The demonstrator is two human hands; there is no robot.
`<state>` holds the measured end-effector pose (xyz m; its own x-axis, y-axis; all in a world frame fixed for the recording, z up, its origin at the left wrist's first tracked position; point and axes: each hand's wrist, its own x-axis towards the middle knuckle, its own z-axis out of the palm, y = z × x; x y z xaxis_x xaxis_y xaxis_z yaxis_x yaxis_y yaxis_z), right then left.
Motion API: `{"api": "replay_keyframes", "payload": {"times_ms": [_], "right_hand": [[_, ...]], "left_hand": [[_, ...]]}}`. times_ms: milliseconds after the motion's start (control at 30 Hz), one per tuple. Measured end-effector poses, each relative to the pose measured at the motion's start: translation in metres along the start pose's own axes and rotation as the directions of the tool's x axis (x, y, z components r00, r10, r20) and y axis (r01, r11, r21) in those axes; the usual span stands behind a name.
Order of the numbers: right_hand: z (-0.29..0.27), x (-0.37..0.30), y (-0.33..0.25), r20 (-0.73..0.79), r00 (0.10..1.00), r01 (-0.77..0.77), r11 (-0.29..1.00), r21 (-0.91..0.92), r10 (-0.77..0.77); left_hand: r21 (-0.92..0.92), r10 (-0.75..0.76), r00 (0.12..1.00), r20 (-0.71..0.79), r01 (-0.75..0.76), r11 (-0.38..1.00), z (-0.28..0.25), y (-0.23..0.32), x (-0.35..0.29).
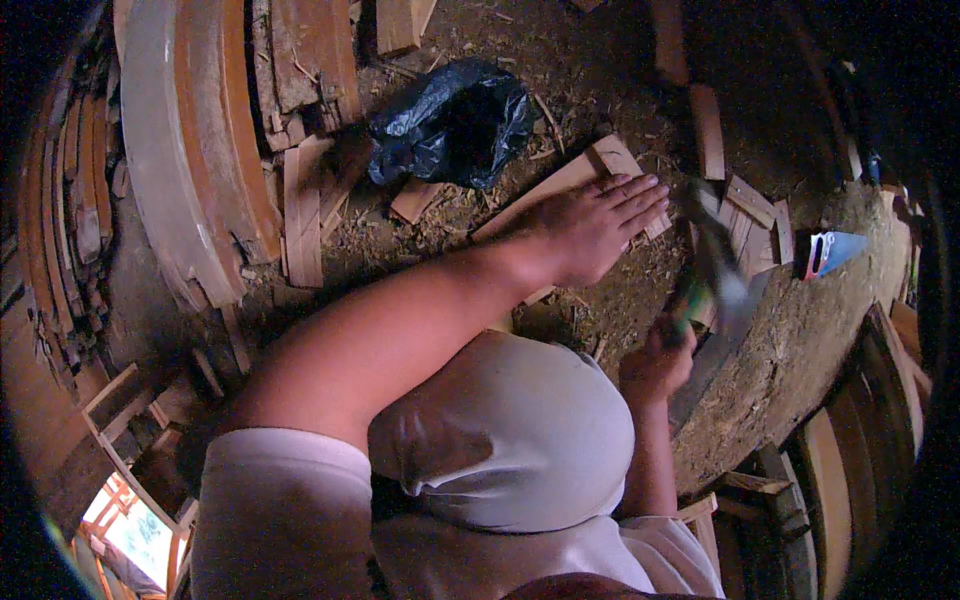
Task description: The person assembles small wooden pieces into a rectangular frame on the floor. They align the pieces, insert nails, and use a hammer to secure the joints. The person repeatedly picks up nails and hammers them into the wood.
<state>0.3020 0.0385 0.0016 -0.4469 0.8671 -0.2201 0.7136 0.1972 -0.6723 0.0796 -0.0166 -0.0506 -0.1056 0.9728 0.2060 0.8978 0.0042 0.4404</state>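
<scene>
My left hand (600, 225) lies flat, fingers stretched out, over the end of a pale wooden board (550, 188). A short cross piece (612, 155) sits at that board's far end, beside my fingers. Lower and to the right, my right hand (660, 358) is closed round the handle of what looks like a hammer (722, 250). Its greyish head is smeared by motion and is held apart from my left hand. What lies under my left palm is hidden.
A black plastic bag (450, 120) lies beyond my left forearm. Wood offcuts (750, 215) and a handsaw (838, 255) with a bluish blade are on the right. Long planks (200, 130) are stacked at left. Shavings litter the dirt floor (790, 350). More boards (828, 490) stand at lower right.
</scene>
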Motion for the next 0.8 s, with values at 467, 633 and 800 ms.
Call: {"api": "replay_keyframes", "payload": {"times_ms": [467,633,800], "right_hand": [[0.001,0.012,-0.006,0.085,0.948,0.318,0.884,-0.342,-0.308],[0.002,-0.009,0.015,-0.150,0.929,0.335,0.941,-0.057,-0.340],[-0.001,0.007,-0.001,0.120,0.955,0.295,0.889,-0.349,-0.270]], "left_hand": [[-0.021,0.026,0.999,0.044,-0.025,0.999,-0.009,0.000,0.003],[-0.109,-0.004,0.986,-0.168,-0.015,0.994,0.006,-0.001,0.003],[-0.045,0.020,1.000,-0.020,-0.021,0.999,0.002,0.001,0.001]]}}
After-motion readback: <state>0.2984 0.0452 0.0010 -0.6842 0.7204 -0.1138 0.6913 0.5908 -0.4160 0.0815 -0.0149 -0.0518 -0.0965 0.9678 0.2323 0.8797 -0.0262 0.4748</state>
